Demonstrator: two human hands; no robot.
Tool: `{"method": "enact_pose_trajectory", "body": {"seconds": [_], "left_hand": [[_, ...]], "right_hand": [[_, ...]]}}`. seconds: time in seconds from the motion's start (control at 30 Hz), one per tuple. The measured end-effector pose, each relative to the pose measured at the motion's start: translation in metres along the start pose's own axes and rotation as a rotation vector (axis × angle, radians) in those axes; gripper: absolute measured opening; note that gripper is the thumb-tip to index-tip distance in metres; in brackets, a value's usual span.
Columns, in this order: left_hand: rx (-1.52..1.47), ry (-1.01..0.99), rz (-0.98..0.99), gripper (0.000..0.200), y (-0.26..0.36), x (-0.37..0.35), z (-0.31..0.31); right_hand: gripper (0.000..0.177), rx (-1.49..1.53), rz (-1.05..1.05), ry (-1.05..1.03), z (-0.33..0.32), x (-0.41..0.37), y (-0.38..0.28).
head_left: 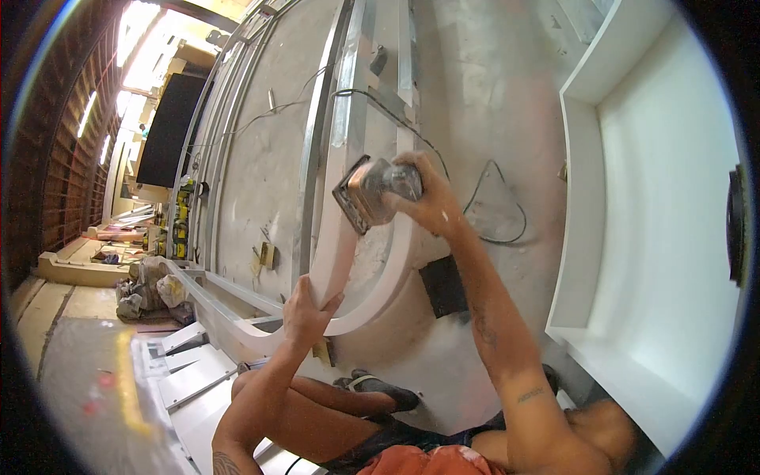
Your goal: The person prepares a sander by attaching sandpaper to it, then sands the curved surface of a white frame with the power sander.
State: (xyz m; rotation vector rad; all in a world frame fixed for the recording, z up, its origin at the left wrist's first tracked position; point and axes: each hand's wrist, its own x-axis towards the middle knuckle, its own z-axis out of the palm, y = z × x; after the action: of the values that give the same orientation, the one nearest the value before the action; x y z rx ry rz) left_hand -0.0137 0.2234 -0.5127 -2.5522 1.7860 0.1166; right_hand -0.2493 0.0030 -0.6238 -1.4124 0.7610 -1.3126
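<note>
My right hand (431,194) is wrapped around the rounded body of an electric sander (378,188). The sander's flat square pad faces left and meets the side of a curved white frame (342,245). Lower down, my left hand (307,313) grips the bend of this frame, with the thumb reaching over to the right. The frame makes a U-shaped curve near my knees, and its long straight sides run away from me with metal bars (317,134) alongside.
A black cable (500,198) loops over the dusty floor to the right of the sander. A large white box-like panel (582,214) stands at the right. A dark block (443,286) lies under the curve. Plastic bags (150,289) and white boards (194,376) sit at the left.
</note>
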Motion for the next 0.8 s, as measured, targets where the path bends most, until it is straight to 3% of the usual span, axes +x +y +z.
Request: {"method": "enact_pose_trajectory", "body": {"seconds": [0.03,0.2,0.27,0.6,0.73,0.8], "left_hand": [[0.011,-0.005,-0.001,0.066,0.0,0.0,0.001],[0.03,0.031,0.019,0.065,-0.001,-0.001,0.002],[0.029,0.045,0.032,0.064,0.0,0.001,0.001],[-0.021,-0.015,0.004,0.063,-0.007,0.002,0.004],[-0.04,0.0,0.009,0.063,-0.004,0.001,0.004],[-0.039,0.0,0.008,0.064,-0.001,0.002,0.001]], "right_hand": [[0.06,0.056,0.087,0.018,0.005,-0.012,-0.004],[0.061,0.023,0.013,0.079,0.021,-0.048,-0.008],[0.06,0.053,0.124,0.103,0.021,-0.046,-0.016],[0.059,0.016,0.325,0.236,0.015,0.04,-0.015],[0.059,-0.008,0.421,0.206,0.014,0.044,-0.03],[0.059,-0.08,0.36,0.234,0.019,0.03,-0.037]]}}
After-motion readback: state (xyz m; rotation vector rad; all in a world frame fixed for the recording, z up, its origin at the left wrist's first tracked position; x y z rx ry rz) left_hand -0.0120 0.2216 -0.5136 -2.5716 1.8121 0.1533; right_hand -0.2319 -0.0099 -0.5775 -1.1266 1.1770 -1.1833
